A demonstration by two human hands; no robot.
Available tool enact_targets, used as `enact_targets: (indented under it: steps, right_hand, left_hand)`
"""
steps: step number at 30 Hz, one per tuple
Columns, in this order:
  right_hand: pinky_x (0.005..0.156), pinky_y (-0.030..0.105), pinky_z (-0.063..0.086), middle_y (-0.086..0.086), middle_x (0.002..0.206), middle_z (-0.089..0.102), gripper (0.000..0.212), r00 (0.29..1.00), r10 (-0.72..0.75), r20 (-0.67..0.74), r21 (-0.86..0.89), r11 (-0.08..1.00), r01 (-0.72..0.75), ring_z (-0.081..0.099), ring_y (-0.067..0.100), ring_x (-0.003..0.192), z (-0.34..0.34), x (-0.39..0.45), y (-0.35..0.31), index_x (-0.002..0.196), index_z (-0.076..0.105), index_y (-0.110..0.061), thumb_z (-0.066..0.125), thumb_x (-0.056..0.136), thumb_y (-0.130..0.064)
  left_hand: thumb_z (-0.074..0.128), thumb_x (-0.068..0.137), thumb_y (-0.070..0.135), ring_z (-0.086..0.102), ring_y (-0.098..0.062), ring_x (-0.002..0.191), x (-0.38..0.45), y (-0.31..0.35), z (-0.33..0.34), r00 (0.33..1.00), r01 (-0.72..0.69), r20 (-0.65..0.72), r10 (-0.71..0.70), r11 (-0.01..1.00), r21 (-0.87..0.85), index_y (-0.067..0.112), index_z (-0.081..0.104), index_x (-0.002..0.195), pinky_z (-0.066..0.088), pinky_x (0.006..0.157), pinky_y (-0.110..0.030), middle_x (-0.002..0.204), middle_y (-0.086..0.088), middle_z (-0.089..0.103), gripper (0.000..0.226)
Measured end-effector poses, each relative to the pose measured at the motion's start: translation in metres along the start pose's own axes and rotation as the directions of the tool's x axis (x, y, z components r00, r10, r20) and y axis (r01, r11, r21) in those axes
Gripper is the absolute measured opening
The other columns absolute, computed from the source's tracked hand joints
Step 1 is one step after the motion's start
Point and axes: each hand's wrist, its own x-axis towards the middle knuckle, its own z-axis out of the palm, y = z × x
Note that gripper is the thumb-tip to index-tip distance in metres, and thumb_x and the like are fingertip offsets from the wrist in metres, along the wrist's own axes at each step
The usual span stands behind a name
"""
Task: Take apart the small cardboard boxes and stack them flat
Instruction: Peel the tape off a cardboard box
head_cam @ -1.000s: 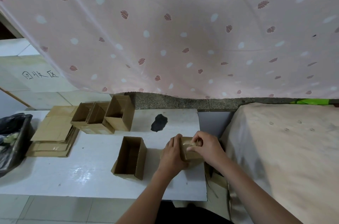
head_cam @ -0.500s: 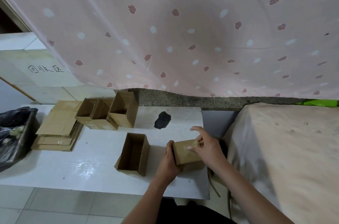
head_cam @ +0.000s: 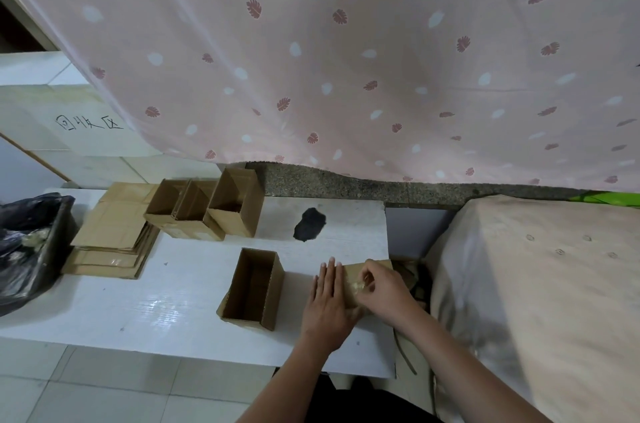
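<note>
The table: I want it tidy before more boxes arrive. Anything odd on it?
A black patch mars the white table top behind the open box. It looks like a stain or damage; which, I cannot tell.

The only readable writing is 3 handwritten black characters, 回收区, on the pale wall panel behind the stack of flattened cardboard. The boxes show no legible print.

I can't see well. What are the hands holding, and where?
The box: left hand flat against its side, right hand pinching the tape on top.
</note>
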Motion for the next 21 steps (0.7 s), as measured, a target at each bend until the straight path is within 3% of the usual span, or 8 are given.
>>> enact_targets:
  steps: [3,5,8,12,16,21]
  right_hand:
    - [0.062,0.037,0.044,0.003,0.077,0.054,0.017,0.998,-0.061,-0.008,-0.049,0.997,0.060,0.049,0.019,0.068,0.002,0.003,-0.005,0.088,0.046,-0.015,0.057,0.082,-0.003]
    - [0.060,0.027,0.040,-0.006,0.077,0.051,0.024,0.996,-0.089,0.005,-0.053,0.995,0.089,0.048,0.012,0.069,0.003,0.006,-0.005,0.095,0.052,-0.022,0.059,0.083,-0.002]
    - [0.069,0.015,0.040,-0.005,0.088,0.057,0.014,0.997,-0.079,-0.013,-0.057,0.995,0.078,0.055,0.012,0.081,0.004,0.011,-0.001,0.092,0.069,-0.017,0.070,0.084,-0.006]
    - [0.070,0.010,0.042,-0.006,0.096,0.055,0.017,0.999,-0.048,-0.006,-0.012,0.999,0.048,0.057,0.011,0.083,0.002,0.009,0.003,0.092,0.071,-0.016,0.080,0.079,-0.017]
    - [0.075,0.004,0.046,-0.015,0.110,0.050,0.014,0.999,-0.042,0.029,0.043,0.998,0.040,0.059,0.003,0.092,-0.001,0.004,0.005,0.100,0.070,-0.014,0.071,0.087,-0.016]
    - [0.072,0.015,0.050,-0.009,0.093,0.062,0.010,0.999,-0.023,0.029,-0.068,0.997,0.025,0.059,0.003,0.085,-0.007,0.003,0.006,0.092,0.063,-0.020,0.070,0.085,-0.017]
  left_hand:
    - [-0.009,0.087,0.072,-0.032,-0.025,0.147,-0.003,0.002,0.004,1.000,0.015,0.002,-0.015,0.994,0.107,0.008,-0.027,0.152,-0.017,0.122,-0.038,0.158,-0.010,-0.035,0.093]
    - [-0.014,0.086,0.070,-0.033,-0.027,0.146,-0.003,0.004,0.006,0.999,0.026,0.017,-0.029,0.988,0.151,0.006,-0.029,0.150,-0.017,0.122,-0.041,0.157,-0.012,-0.037,0.091]
    - [-0.006,0.092,0.065,-0.034,-0.028,0.145,-0.001,0.005,0.004,0.999,0.040,0.027,-0.046,0.982,0.185,0.004,-0.029,0.149,-0.017,0.122,-0.041,0.156,-0.013,-0.038,0.087]
    - [-0.001,0.097,0.061,-0.035,-0.027,0.145,0.000,0.006,0.004,0.997,0.057,0.036,-0.064,0.982,0.179,0.003,-0.028,0.150,-0.015,0.123,-0.041,0.157,-0.013,-0.038,0.083]
    - [-0.004,0.095,0.061,-0.036,-0.029,0.144,0.003,0.005,0.004,0.997,0.056,0.050,-0.067,0.979,0.199,0.003,-0.030,0.149,-0.014,0.123,-0.043,0.155,-0.015,-0.040,0.084]
    - [-0.003,0.094,0.066,-0.035,-0.030,0.145,0.005,0.004,0.006,0.996,0.062,0.052,-0.073,0.980,0.191,0.003,-0.030,0.149,-0.010,0.124,-0.042,0.155,-0.015,-0.040,0.087]
